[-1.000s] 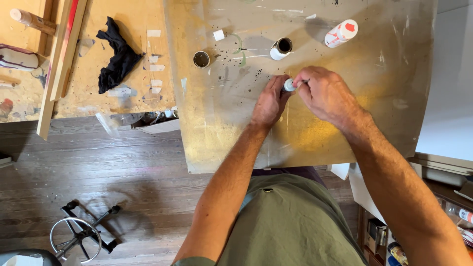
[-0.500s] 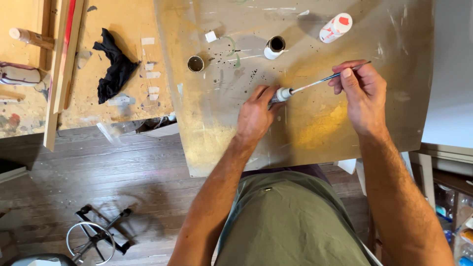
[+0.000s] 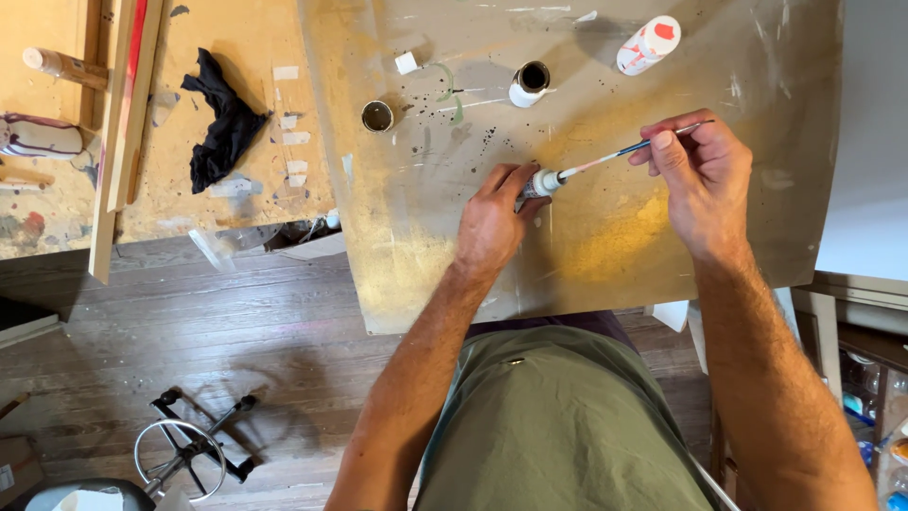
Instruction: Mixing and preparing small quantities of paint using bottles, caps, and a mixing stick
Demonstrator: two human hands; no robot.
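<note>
My left hand (image 3: 492, 222) rests on the paint-stained board (image 3: 605, 246) and grips a small white jar (image 3: 541, 182) by its side. My right hand (image 3: 695, 166) pinches a thin paintbrush (image 3: 629, 151) near its handle end. The brush slants down to the left, with its tip at the mouth of the white jar. Further back on the board stand an open dark jar with a white body (image 3: 530, 83), a small open round pot (image 3: 377, 115) and a little white cap (image 3: 406, 62). A white bottle with orange marks (image 3: 649, 44) lies at the back right.
A second worktable (image 3: 189, 114) to the left holds a black rag (image 3: 222, 128), bits of tape, long wooden strips (image 3: 123, 132) and a bottle (image 3: 57, 64). A wooden floor lies below, with a metal stool frame (image 3: 189, 449). Shelves with small items stand at the right edge (image 3: 870, 397).
A second ago both hands were together around the small jar. My right hand has since drawn away to the right with the paintbrush, whose tip now sits at the jar's mouth.
</note>
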